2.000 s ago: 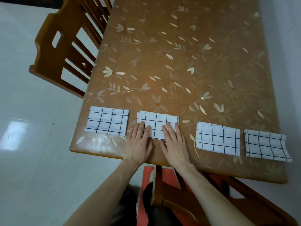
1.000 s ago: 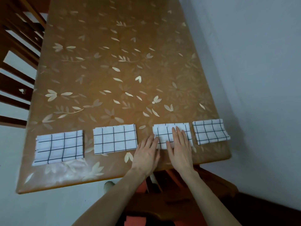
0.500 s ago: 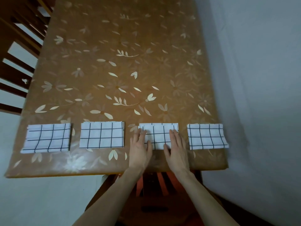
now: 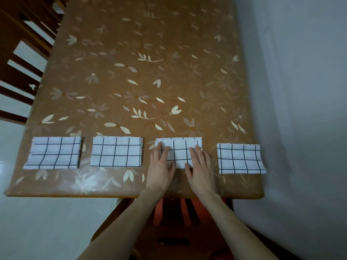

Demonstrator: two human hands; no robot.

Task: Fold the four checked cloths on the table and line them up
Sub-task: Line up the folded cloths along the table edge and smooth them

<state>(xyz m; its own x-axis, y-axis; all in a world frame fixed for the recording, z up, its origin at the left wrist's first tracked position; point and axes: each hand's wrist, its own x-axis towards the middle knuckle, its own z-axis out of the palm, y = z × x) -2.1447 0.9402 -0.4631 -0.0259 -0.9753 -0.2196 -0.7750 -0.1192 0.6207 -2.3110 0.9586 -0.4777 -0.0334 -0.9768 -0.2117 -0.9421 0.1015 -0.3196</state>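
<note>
Four folded checked cloths in a row along near edge of bench (image 4: 131, 188), long axes left-right. Your left hand (image 4: 160, 167) and right hand (image 4: 201, 166) lie flat, fingers straight, pressing the third cloth (image 4: 180, 152), one on each end; nothing gripped. Third cloth sits a bit farther back than fourth cloth (image 4: 241, 158). Judgement: nearly done. Fourth cloth lies just right of your right hand, so that hand is nearer; nudge it back to level the row w/ first cloth (image 4: 53, 153) and second cloth (image 4: 116, 152).

A wooden chair (image 4: 20, 59) stands on pale floor (image 4: 47, 222) left.
</note>
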